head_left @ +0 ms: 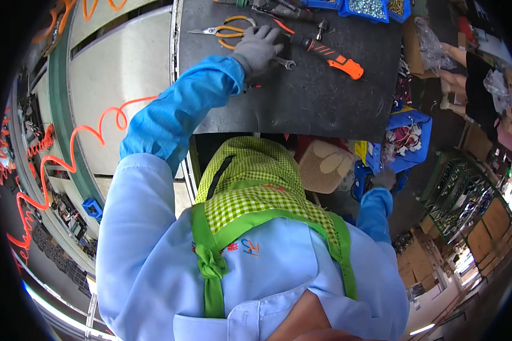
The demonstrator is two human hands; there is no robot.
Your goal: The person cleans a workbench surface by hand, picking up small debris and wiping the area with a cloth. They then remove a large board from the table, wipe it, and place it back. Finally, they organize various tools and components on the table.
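My left hand (pixel 257 50), in a grey glove and blue sleeve cover, lies on the dark tabletop with its fingers spread. Beside it and partly under the fingers are yellow-handled scissors (pixel 224 32). The jaw of an open-end wrench (pixel 290 64) sticks out from beneath the palm. Right of that hand lies an orange and black cordless screwdriver (pixel 335 59). Low at my right side, off the table, my right hand (pixel 384 178) is gloved in grey at the near edge of a blue crate (pixel 418 139). Its fingers are too small and dim to make out.
Blue bins (pixel 367 10) of small metal fasteners stand at the table's far edge, near more hand tools. An orange coiled hose (pixel 85 129) hangs at the left, by a pale conveyor (pixel 122 96). A patterned stool seat (pixel 324 165) is beside me. Another person (pixel 483 85) is at far right.
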